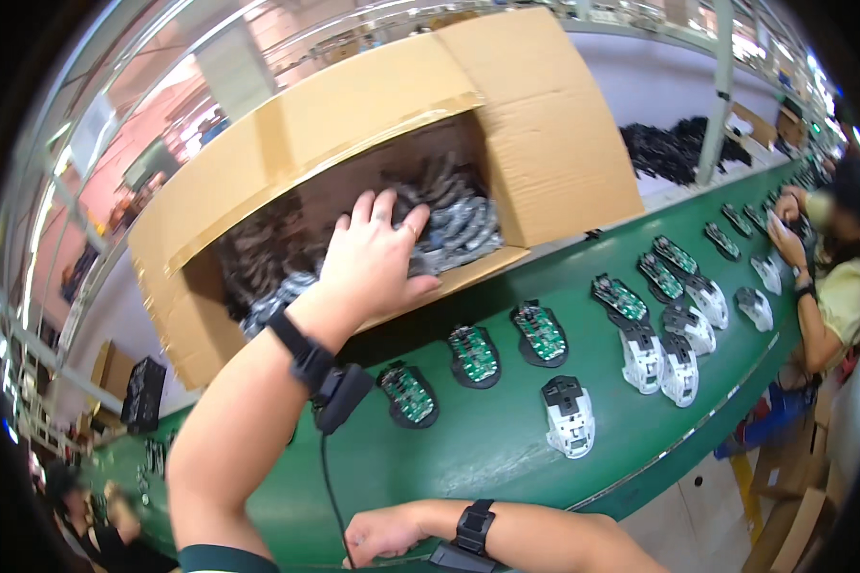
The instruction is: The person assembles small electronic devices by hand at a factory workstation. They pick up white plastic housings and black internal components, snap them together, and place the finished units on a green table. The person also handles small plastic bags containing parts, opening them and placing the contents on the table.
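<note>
1. Stretching from eight o'clock round to two, a green table (pixel 487 458).
2. At about eleven o'clock, toward the table's far side, an opened cardboard box (pixel 564 143), flaps spread.
3. Inside the box, near twelve o'clock, a heap of dark, plastic-wrapped parts (pixel 463 229).
4. Reaching in with the left hand (pixel 368 263) from seven o'clock: grip released, fingers fanned over the parts, contact impossible to tell.
5. At six o'clock, by the near edge, the right hand (pixel 384 535), fingers curled; cannot tell whether grasping anything.
6. Between four and five o'clock, a lone white-and-black shell (pixel 570 420).
7. From six to four o'clock, three green circuit boards (pixel 474 355) on dark bases.
</note>
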`<state>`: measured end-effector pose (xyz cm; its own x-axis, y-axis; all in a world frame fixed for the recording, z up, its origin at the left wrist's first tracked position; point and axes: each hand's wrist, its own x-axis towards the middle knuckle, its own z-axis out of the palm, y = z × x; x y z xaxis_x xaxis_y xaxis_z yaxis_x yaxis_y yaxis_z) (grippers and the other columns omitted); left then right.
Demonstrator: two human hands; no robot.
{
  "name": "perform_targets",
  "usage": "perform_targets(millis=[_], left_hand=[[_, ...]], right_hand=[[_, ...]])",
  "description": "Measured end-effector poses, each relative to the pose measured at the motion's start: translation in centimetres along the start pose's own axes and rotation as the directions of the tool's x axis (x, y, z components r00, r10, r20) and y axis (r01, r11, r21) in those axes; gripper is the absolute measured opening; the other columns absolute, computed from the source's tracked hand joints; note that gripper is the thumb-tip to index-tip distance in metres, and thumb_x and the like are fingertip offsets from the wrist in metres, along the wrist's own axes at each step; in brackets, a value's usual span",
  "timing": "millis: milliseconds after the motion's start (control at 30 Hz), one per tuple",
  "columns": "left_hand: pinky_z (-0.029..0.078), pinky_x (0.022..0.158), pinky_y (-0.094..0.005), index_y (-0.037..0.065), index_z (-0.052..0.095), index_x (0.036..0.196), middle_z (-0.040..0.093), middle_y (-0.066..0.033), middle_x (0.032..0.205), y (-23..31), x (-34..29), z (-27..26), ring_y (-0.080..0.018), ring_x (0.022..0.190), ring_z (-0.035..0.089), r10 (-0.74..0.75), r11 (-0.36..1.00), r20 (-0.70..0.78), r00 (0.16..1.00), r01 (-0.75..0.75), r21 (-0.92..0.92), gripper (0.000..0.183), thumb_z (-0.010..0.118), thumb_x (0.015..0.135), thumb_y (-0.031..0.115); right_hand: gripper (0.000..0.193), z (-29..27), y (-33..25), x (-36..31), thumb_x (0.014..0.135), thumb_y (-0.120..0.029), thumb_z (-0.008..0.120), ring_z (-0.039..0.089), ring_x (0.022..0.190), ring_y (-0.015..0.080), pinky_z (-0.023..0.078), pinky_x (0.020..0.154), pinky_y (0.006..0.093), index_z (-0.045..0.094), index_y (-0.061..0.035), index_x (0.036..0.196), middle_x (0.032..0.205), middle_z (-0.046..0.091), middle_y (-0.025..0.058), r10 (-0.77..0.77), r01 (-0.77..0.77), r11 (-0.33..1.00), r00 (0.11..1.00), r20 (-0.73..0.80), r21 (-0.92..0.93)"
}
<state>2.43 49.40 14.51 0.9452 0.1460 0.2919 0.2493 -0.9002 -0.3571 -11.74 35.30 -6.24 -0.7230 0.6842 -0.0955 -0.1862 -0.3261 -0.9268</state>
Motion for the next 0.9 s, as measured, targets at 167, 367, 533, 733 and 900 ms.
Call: perform_targets(millis=[167,367,533,733,900], left_hand=[[0.032,0.116,-0.0633,0.017,0.04,0.155,0.034,-0.0292,0.159,4.1,8.4,5.2,-0.0516,0.146,0.032,-0.062,0.997,0.071,0.996,0.058,0.058,0.099,0.08,0.075,0.059],[0.043,0.112,-0.0494,0.013,0.064,0.138,0.063,-0.0286,0.134,3.0,13.1,8.5,-0.04,0.144,0.043,-0.086,0.935,0.293,0.952,0.179,-0.307,0.08,0.077,0.072,0.055],[0.056,0.095,-0.0497,0.007,0.066,0.123,0.047,-0.0252,0.152,5.0,11.7,9.0,-0.0445,0.125,0.057,-0.008,1.0,-0.083,0.997,0.009,0.015,0.062,0.075,0.073,0.043],[0.054,0.095,-0.0493,0.006,0.065,0.109,0.057,-0.0203,0.139,1.0,10.7,10.0,-0.0446,0.117,0.06,0.016,0.987,-0.313,0.95,-0.064,-0.144,0.035,0.073,0.078,0.021],[0.052,0.093,-0.0502,0.006,0.063,0.115,0.064,-0.0215,0.125,-0.5,9.3,9.2,-0.0443,0.108,0.064,0.005,0.929,-0.174,0.985,-0.069,-0.363,0.03,0.065,0.087,0.016]], right_hand=[[0.029,0.0,0.3,0.8,0.087,-0.029,0.077,0.059,0.068,0.0186,0.047,0.063,0.0379,0.07,-0.0016,0.079,0.069,0.064,0.0037,-0.018,0.015,0.998,0.999,-0.047,-0.06],[0.033,0.6,2.2,2.2,0.087,-0.031,0.074,0.06,0.067,0.0214,0.047,0.063,0.0399,0.071,0.0003,0.077,0.069,0.065,0.0093,-0.216,0.183,0.926,0.974,-0.067,-0.33],[0.037,1.2,1.3,2.4,0.086,-0.034,0.072,0.06,0.066,0.0238,0.047,0.063,0.0415,0.071,0.0019,0.076,0.069,0.065,0.014,-0.283,0.242,0.88,0.958,-0.041,-0.409],[0.04,0.8,0.5,2.2,0.087,-0.035,0.068,0.059,0.06,0.0267,0.046,0.058,0.044,0.071,0.0038,0.077,0.068,0.065,0.0172,-0.219,0.202,0.903,0.976,-0.002,-0.38],[0.036,0.9,-1.8,-0.2,0.087,-0.032,0.068,0.06,0.061,0.0245,0.046,0.055,0.0419,0.071,0.0016,0.075,0.067,0.065,0.0145,-0.052,0.044,0.941,0.998,-0.017,-0.336]])
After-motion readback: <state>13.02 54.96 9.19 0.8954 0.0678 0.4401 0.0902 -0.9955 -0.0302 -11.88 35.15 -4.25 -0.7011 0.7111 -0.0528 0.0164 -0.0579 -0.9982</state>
